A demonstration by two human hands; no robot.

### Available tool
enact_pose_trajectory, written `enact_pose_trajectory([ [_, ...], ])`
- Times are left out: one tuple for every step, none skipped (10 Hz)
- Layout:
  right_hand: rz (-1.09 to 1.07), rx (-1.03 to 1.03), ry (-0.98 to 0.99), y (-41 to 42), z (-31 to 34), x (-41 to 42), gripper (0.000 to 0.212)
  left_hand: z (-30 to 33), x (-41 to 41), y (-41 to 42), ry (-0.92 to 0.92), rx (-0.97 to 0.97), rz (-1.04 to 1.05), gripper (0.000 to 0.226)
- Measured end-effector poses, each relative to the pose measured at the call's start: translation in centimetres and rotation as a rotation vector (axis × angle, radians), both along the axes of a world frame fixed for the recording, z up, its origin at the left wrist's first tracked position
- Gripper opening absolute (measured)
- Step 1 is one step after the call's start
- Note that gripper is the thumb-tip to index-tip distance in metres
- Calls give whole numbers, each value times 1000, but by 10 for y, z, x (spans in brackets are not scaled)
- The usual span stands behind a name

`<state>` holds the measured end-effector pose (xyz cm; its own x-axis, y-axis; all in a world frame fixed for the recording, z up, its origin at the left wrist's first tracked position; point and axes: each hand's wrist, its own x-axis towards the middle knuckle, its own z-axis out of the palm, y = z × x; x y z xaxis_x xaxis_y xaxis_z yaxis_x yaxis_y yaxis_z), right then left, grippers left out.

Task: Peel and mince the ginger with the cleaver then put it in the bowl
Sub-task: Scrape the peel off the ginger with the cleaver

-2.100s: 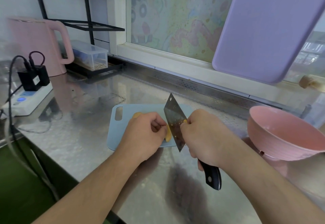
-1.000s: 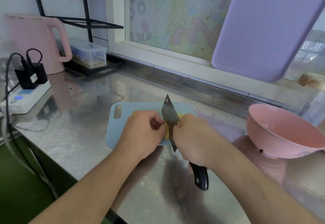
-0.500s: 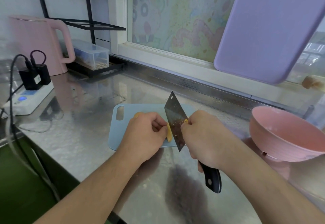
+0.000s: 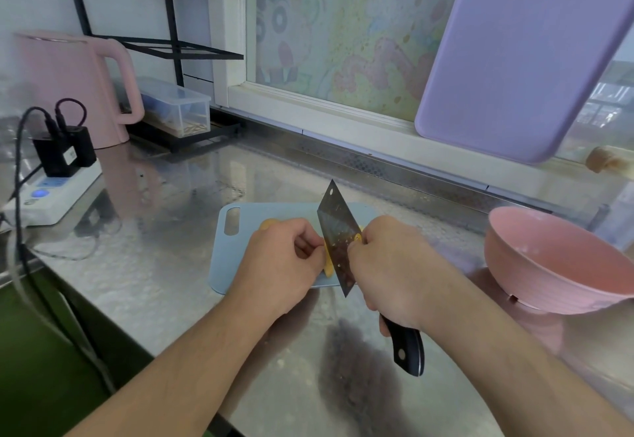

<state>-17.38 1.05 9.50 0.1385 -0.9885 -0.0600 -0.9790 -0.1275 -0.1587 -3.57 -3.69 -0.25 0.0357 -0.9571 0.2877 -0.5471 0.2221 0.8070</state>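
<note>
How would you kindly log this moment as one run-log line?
stage: peeling | left hand holds ginger over cutting board | right hand grips cleaver | bowl without ginger

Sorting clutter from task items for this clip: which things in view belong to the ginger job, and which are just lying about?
In use:
- ginger, held by the left hand
- cleaver, gripped by the right hand
- blue cutting board
- pink bowl, nothing visible in it yet

Lying about:
- pink kettle
- power strip with chargers
- clear box
- purple board against the window
</note>
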Motion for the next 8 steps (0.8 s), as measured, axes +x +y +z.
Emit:
enact_pose_trajectory([
  [281, -29, 359, 7, 3, 1, 26, -1, 1, 0, -7, -12, -2, 16],
  [359, -49, 567, 10, -1, 4, 37, -1, 0, 0, -14, -14, -10, 16],
  [444, -33, 615, 10, 4, 9, 42, -1, 0, 0, -10, -8, -8, 17],
  [485, -52, 634, 9, 2, 11, 42, 0, -1, 0, -6, -1, 4, 17],
  [485, -62, 611, 14, -1, 10, 35, 0, -2, 0, -9, -10, 18, 17],
  [499, -25, 676, 11, -5, 10, 37, 0, -3, 0, -22, -14, 31, 17],
  [568, -69, 717, 8, -2, 8, 40, 1, -2, -1, -25, -14, 25, 17],
  [547, -32, 697, 12, 2, 9, 40, 2, -1, 0, -20, -14, 15, 17],
])
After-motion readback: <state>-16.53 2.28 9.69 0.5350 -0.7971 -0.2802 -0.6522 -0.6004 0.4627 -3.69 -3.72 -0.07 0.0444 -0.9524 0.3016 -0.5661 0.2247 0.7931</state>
